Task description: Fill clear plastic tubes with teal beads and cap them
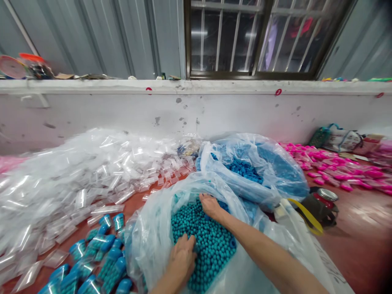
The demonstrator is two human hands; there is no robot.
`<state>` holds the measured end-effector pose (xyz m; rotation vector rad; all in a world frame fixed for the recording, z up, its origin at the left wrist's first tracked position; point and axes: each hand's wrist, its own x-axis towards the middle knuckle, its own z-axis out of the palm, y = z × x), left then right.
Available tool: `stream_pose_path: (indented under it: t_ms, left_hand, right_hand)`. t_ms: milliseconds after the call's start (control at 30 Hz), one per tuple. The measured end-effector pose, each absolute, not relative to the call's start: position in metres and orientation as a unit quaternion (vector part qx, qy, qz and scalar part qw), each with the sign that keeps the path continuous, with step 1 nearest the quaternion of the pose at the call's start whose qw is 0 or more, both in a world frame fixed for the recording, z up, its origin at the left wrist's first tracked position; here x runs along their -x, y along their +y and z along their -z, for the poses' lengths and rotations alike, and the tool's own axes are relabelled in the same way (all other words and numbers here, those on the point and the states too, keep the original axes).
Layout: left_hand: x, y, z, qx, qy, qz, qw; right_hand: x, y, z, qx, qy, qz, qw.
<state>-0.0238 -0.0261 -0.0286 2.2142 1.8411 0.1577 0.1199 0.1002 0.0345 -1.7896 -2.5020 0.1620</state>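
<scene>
Left grip [183, 255]: bare | right grip [211, 207]: bare | forearms [260, 253]: uncovered, slim, tapering

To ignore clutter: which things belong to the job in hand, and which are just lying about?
Likely the job's:
teal beads, beneath left hand and right hand
translucent bag holding them
blue-capped bead tubes
clear tubes
bagged blue pieces

Seemingly lying about:
pink pieces
metal-lidded jar
tote bag

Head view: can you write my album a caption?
Two hands reach into an open plastic bag of teal beads.
</scene>
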Motion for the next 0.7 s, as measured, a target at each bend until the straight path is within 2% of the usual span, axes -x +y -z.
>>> stream_pose_path:
  t_ms: [167, 267, 367, 467, 533, 600, 700]
  left_hand:
    - [0.021, -0.024, 0.034, -0.799, 0.553, -0.223, -0.078]
    - [0.019, -0.021, 0.046, -0.817, 0.499, -0.265, -0.115]
    - [0.022, -0.020, 0.063, -0.819, 0.511, -0.248, -0.083]
    - [0.025, -0.021, 0.065, -0.795, 0.580, -0.176, 0.028]
    - [0.025, -0.021, 0.057, -0.775, 0.613, -0.117, 0.102]
    - [0.023, -0.023, 0.046, -0.761, 0.632, -0.072, 0.128]
    - [0.020, -0.027, 0.037, -0.747, 0.655, -0.035, 0.109]
  right_hand:
    - [-0.123, 0.072, -0.041, 0.496, -0.868, -0.018, 0.011]
    - [-0.121, 0.048, -0.043, 0.394, -0.919, -0.019, -0.015]
    - [-0.119, 0.035, -0.035, 0.364, -0.922, -0.134, -0.012]
    - [-0.119, 0.033, -0.025, 0.403, -0.868, -0.286, 0.054]
    - [-0.119, 0.036, -0.021, 0.422, -0.833, -0.346, 0.086]
    - [-0.118, 0.040, -0.020, 0.443, -0.827, -0.328, 0.111]
    - [-0.114, 0.049, -0.021, 0.464, -0.857, -0.174, 0.144]
